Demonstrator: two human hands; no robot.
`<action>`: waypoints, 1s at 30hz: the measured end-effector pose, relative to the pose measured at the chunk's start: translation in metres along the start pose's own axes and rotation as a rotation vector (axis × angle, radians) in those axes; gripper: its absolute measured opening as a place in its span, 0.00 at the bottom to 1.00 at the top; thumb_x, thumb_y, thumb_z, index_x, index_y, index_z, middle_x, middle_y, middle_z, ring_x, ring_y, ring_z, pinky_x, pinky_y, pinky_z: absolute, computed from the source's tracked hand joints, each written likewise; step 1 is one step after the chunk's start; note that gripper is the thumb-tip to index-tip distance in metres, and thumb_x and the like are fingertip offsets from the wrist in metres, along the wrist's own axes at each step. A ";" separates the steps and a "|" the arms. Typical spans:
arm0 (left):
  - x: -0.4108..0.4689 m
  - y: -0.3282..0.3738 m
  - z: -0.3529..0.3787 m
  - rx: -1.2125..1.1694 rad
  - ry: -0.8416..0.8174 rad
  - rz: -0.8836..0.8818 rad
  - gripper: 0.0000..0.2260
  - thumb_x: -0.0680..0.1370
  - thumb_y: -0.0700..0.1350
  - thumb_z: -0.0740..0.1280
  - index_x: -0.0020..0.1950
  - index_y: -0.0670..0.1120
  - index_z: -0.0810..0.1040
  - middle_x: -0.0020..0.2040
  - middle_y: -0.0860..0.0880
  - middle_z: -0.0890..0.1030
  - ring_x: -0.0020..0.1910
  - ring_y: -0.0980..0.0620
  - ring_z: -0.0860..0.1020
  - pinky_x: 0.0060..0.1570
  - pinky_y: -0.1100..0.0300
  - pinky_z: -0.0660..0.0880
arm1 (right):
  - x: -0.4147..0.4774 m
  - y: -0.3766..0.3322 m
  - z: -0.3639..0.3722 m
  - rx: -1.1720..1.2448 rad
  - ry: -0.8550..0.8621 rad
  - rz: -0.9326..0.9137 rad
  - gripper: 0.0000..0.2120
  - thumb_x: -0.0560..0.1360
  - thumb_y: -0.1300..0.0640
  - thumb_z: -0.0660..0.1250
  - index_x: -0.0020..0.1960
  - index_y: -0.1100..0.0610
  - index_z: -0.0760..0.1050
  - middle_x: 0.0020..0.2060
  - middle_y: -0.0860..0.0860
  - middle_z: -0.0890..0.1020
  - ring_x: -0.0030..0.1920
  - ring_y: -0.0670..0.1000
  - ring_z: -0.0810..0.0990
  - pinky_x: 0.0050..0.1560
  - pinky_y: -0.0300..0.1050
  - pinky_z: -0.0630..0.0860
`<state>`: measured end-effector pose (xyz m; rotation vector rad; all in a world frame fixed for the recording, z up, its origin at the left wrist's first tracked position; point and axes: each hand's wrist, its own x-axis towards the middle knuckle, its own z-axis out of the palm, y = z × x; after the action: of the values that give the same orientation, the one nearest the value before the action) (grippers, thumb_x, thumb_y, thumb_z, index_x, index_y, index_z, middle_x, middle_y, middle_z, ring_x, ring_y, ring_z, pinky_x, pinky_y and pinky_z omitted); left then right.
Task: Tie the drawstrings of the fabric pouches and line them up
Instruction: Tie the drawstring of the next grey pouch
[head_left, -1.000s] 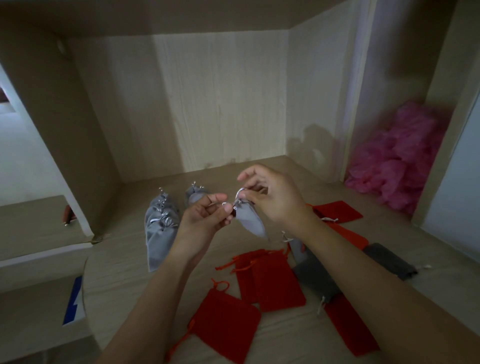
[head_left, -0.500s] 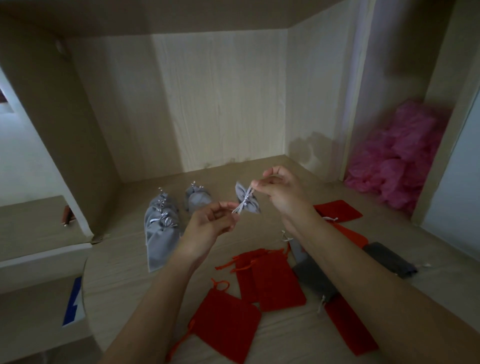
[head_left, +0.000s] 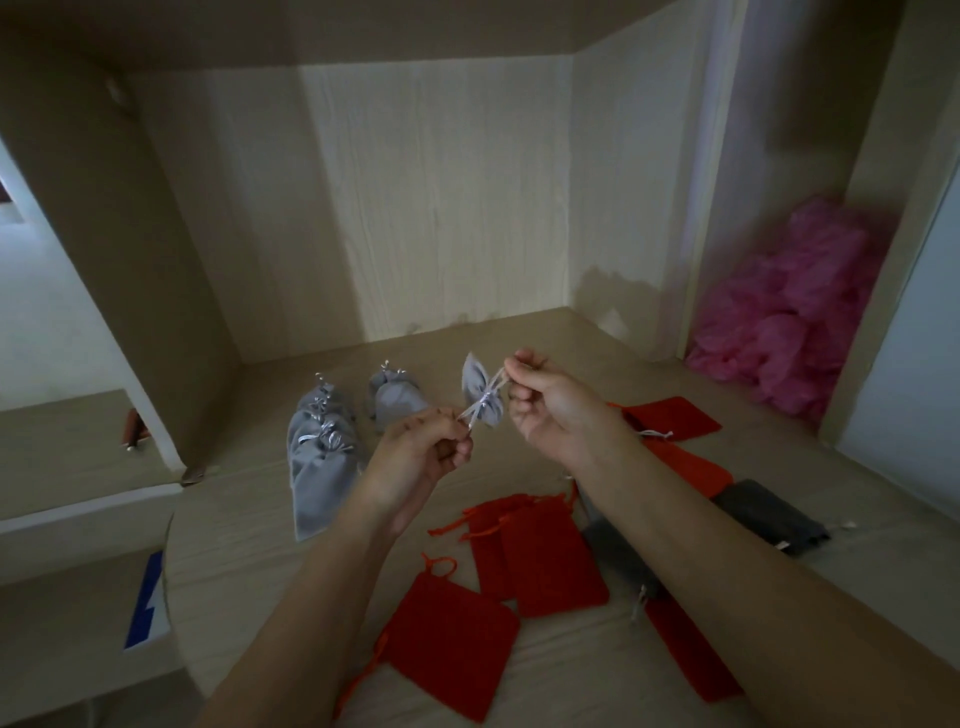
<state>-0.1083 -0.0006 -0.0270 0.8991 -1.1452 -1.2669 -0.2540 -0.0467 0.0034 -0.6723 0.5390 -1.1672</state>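
Observation:
A small grey pouch (head_left: 480, 395) hangs in the air between my hands, cinched at its middle by silver drawstrings. My left hand (head_left: 421, 454) pinches one string end low on the left. My right hand (head_left: 548, 402) pinches the other end up on the right, so the strings are stretched taut. Tied grey pouches (head_left: 322, 457) lie in a row on the wooden shelf (head_left: 249, 561) to the left, another grey pouch (head_left: 395, 400) behind them. Flat red pouches (head_left: 530, 551) and dark grey pouches (head_left: 769, 517) lie under my arms.
A heap of pink plastic (head_left: 795, 322) fills the right compartment behind a vertical divider (head_left: 691, 208). The back wall of the shelf stands close behind the pouches. A lower ledge (head_left: 62, 447) with a small brown object is at the left.
The grey pouch went from hanging below my fingers to being pulled tight between both hands. My hands have drawn apart along the strings, cinching its neck.

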 end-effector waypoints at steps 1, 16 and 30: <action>-0.001 0.000 0.002 0.023 -0.037 -0.009 0.07 0.68 0.35 0.63 0.30 0.45 0.75 0.28 0.48 0.71 0.30 0.54 0.71 0.35 0.62 0.68 | 0.000 0.001 0.000 0.047 0.010 -0.004 0.11 0.77 0.70 0.60 0.41 0.56 0.71 0.26 0.49 0.76 0.22 0.41 0.70 0.22 0.31 0.67; 0.001 0.010 0.011 0.600 0.210 0.342 0.13 0.72 0.39 0.72 0.53 0.51 0.75 0.46 0.51 0.80 0.43 0.50 0.78 0.43 0.63 0.74 | -0.006 -0.012 -0.003 -0.656 -0.087 -0.361 0.04 0.76 0.67 0.64 0.46 0.59 0.75 0.32 0.49 0.77 0.30 0.43 0.76 0.34 0.34 0.75; -0.017 0.013 0.007 0.967 0.184 0.496 0.08 0.72 0.46 0.73 0.48 0.56 0.80 0.38 0.61 0.80 0.39 0.62 0.76 0.36 0.72 0.68 | -0.006 -0.007 0.001 -0.614 -0.188 -0.371 0.03 0.75 0.66 0.66 0.46 0.60 0.76 0.34 0.52 0.80 0.33 0.46 0.79 0.37 0.37 0.78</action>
<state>-0.1111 0.0183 -0.0157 1.2694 -1.7184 -0.1660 -0.2597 -0.0427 0.0091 -1.4431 0.6335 -1.2664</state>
